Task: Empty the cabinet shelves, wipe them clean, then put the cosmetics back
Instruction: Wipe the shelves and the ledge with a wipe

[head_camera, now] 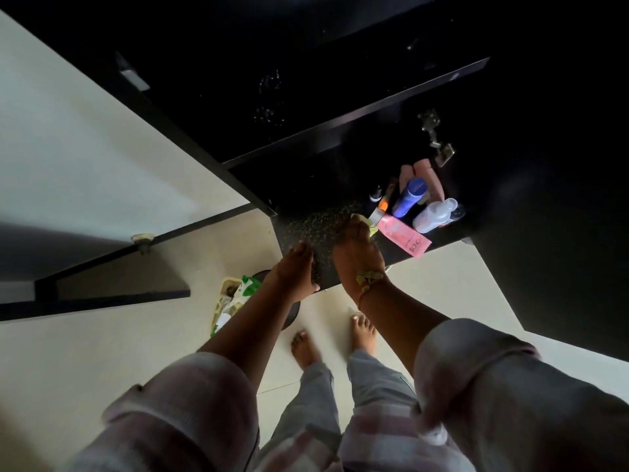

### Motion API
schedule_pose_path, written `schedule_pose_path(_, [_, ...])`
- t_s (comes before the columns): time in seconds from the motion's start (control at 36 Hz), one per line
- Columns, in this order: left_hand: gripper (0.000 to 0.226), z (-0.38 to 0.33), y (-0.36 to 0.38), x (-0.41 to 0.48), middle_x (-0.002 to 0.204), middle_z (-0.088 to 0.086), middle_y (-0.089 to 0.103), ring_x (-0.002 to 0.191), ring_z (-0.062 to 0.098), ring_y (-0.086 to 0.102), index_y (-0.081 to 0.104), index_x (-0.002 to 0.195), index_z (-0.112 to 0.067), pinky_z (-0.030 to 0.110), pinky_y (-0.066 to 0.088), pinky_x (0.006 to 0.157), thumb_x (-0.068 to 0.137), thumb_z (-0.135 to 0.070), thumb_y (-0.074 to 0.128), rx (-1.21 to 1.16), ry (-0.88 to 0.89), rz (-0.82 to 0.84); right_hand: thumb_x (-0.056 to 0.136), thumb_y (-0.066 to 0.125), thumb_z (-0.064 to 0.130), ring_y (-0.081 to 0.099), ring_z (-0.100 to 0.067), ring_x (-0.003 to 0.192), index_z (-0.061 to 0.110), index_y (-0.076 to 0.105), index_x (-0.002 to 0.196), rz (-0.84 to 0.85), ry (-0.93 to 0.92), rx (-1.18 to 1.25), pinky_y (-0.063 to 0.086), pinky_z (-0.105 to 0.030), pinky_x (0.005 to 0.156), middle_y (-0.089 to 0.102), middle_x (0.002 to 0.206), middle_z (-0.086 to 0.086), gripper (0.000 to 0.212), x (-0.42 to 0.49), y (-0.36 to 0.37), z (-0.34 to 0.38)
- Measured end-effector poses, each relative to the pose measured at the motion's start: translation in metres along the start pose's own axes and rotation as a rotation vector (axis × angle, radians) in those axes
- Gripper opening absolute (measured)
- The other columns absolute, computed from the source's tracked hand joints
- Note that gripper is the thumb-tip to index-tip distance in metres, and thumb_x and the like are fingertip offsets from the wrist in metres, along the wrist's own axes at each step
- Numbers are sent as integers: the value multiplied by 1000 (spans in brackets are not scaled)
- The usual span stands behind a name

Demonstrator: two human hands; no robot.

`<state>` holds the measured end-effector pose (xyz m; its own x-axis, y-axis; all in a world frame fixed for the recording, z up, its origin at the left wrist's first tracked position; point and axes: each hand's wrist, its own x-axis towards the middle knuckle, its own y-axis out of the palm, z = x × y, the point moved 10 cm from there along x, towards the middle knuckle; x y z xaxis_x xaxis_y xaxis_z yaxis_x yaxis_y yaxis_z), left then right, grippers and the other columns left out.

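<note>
I look down into a black cabinet. On its lower shelf point(306, 212), my right hand point(355, 253) presses a yellow-green cloth point(366, 222), its fingers curled over it. The cloth lies just left of the cosmetics. My left hand point(295, 270) rests on the shelf's front edge, fingers laid on top and holding nothing. At the shelf's right end stand a blue bottle point(408, 197), a clear bottle point(434, 215), a flat pink tube point(405, 239), pink containers point(423, 168) and a small orange-tipped item point(384, 203). The upper shelf point(340, 120) looks bare and speckled.
An open cabinet door point(102, 270) juts out at the left. The right door carries a metal hinge point(439, 144). On the pale floor below sit a basket of green-and-white packets point(235, 298) and a round black object point(293, 315). My bare feet point(306, 347) stand by it.
</note>
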<state>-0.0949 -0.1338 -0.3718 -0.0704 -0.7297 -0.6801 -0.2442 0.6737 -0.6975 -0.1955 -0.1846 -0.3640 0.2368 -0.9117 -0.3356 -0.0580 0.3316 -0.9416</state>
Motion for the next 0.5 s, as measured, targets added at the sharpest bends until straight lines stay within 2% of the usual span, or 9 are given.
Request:
schedule_pose_path(0.06, [100, 1, 1, 2, 161, 13, -1, 147, 34, 10, 3, 153, -4, 40, 24, 118, 86, -35, 69, 16, 0, 29, 88, 38, 1, 49, -43, 119, -15, 46, 130, 10, -40, -19, 58, -37, 79, 45, 131, -36, 46, 4, 5, 1])
schedule_pose_path(0.11, [100, 2, 2, 3, 161, 14, -2, 148, 34, 9, 2, 153, -4, 40, 24, 118, 86, -36, 69, 26, 1, 47, 90, 40, -1, 41, -44, 128, -15, 35, 137, 16, -72, -8, 56, -39, 88, 37, 139, -37, 49, 9, 2, 2])
schedule_pose_path(0.19, [102, 2, 2, 4, 161, 16, -1, 147, 35, 9, 3, 152, -2, 39, 24, 118, 84, -36, 71, 33, 11, 57, 89, 28, -4, 35, -46, 134, -17, 27, 141, 27, -42, -35, 56, -40, 88, 31, 145, -38, 54, 19, -3, 1])
schedule_pose_path(0.28, [102, 1, 2, 5, 160, 18, 2, 147, 36, 13, 6, 152, 0, 40, 25, 117, 83, -37, 71, 46, 23, 61, 91, 38, -6, 33, -48, 134, -19, 22, 141, 63, -37, -59, 57, -42, 87, 29, 145, -39, 53, 25, -5, 4])
schedule_pose_path(0.33, [101, 2, 2, 6, 160, 18, 1, 146, 36, 14, 7, 152, 0, 40, 26, 117, 84, -37, 71, 54, 26, 70, 91, 42, -5, 41, -46, 130, -17, 26, 140, 54, -10, -53, 57, -39, 82, 36, 141, -37, 54, 27, -9, 2])
schedule_pose_path(0.42, [98, 2, 3, 8, 160, 18, 2, 146, 37, 14, 9, 151, 0, 40, 28, 116, 84, -38, 70, 75, 32, 76, 88, 40, 2, 59, -35, 108, -12, 47, 131, 41, 32, -47, 58, -33, 67, 56, 122, -29, 45, 34, -12, -1])
schedule_pose_path(0.5, [96, 1, 4, 10, 160, 19, 4, 145, 38, 16, 13, 151, -1, 39, 28, 116, 84, -39, 69, 99, 39, 79, 87, 33, 4, 62, -30, 95, -11, 57, 120, 42, 54, -47, 56, -31, 58, 60, 111, -25, 43, 39, -12, -2])
